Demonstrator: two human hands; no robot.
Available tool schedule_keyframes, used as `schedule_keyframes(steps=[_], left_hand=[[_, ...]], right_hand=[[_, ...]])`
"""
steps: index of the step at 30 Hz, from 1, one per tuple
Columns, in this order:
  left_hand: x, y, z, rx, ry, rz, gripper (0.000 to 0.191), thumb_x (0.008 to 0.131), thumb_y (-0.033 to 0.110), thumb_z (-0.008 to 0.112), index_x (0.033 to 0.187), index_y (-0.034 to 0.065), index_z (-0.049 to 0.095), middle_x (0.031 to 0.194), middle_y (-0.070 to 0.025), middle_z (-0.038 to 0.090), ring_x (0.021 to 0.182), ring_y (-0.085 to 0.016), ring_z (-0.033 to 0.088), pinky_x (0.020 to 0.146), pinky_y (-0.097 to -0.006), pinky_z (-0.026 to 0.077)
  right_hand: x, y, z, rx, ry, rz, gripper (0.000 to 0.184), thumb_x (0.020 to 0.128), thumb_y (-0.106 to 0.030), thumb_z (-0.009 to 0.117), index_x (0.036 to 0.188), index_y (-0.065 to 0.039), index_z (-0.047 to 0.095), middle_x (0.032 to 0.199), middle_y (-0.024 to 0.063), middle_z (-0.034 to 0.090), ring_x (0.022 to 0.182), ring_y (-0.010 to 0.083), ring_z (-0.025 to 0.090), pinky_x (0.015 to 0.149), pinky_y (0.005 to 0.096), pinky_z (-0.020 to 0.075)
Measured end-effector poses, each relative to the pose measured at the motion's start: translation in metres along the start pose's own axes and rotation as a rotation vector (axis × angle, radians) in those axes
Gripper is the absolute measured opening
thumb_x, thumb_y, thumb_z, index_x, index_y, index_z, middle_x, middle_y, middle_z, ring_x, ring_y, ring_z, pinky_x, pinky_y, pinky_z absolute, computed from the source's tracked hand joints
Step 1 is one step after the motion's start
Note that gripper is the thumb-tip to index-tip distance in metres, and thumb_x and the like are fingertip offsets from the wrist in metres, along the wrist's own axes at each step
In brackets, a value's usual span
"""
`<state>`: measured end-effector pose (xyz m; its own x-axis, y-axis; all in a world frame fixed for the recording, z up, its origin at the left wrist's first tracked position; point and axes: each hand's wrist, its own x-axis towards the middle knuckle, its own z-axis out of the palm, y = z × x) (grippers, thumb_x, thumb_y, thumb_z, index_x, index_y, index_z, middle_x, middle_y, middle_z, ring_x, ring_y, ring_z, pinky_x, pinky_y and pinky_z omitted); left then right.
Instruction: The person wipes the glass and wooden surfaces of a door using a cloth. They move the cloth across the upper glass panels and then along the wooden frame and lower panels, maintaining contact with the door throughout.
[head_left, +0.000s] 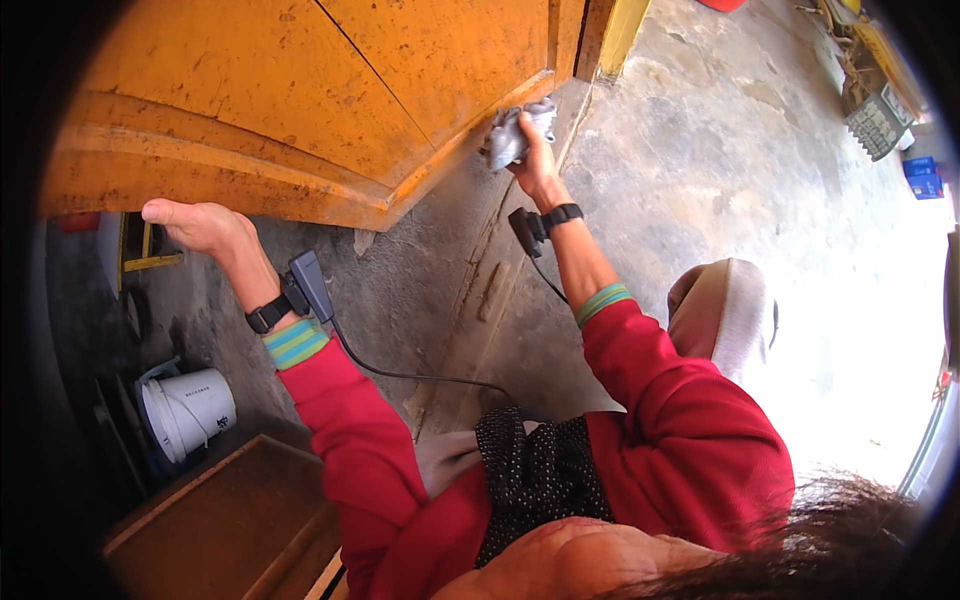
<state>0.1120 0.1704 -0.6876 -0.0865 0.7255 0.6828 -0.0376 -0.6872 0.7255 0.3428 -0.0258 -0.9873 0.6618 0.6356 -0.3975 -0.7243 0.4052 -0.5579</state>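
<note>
A crumpled grey cloth (508, 141) is gripped in my right hand (538, 161), low down beside the bottom edge of an orange-painted wooden door (300, 82). The door's panels carry many dark specks and stains. My left hand (202, 225) is at the door's near side edge, thumb against the painted face; its fingers are partly hidden behind that edge, so their hold is unclear. Each wrist wears a black strap with a small dark device, and a cable leads from each.
A raised sill (487, 292) crosses the concrete floor (675, 172). At lower left are a white plastic bucket (199, 409) and a brown wooden panel (225, 517). A grey crate (879, 124) and blue containers (922, 178) stand at far right. A yellow door-frame post (624, 37) rises beyond the door.
</note>
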Motion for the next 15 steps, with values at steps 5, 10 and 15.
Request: schedule_keyframes(steps=[5, 10, 15], left_hand=[[0.003, -0.003, -0.001, -0.008, -0.022, -0.009, 0.098, 0.101, 0.072, 0.033, 0.147, -0.0144, 0.036, 0.154, -0.0236, 0.041, 0.136, -0.032, 0.047, 0.116, -0.0412, 0.039], [0.001, 0.0, -0.001, 0.019, -0.027, -0.02, 0.099, 0.1, 0.074, 0.032, 0.148, -0.0127, 0.036, 0.155, -0.0234, 0.04, 0.136, -0.032, 0.046, 0.116, -0.0413, 0.039], [0.0, 0.002, 0.0, 0.057, -0.027, 0.006, 0.1, 0.099, 0.076, 0.032, 0.149, -0.0112, 0.036, 0.154, -0.0235, 0.04, 0.136, -0.032, 0.046, 0.116, -0.0414, 0.039]], right_hand=[[-0.025, -0.035, -0.015, 0.395, -0.358, 0.207, 0.049, 0.094, -0.039, 0.059, 0.136, -0.015, 0.059, 0.134, 0.0044, 0.065, 0.123, 0.026, 0.06, 0.108, 0.0483, 0.0429], [-0.026, -0.041, -0.017, 0.37, -0.42, 0.038, 0.056, 0.087, -0.024, 0.06, 0.141, -0.009, 0.053, 0.138, 0.0099, 0.061, 0.128, 0.0294, 0.057, 0.113, 0.0482, 0.0416], [-0.034, -0.064, -0.004, -0.543, -0.075, -0.179, 0.044, 0.088, -0.009, 0.065, 0.132, -0.002, 0.062, 0.12, 0.009, 0.07, 0.108, 0.021, 0.066, 0.1, 0.0372, 0.0508]])
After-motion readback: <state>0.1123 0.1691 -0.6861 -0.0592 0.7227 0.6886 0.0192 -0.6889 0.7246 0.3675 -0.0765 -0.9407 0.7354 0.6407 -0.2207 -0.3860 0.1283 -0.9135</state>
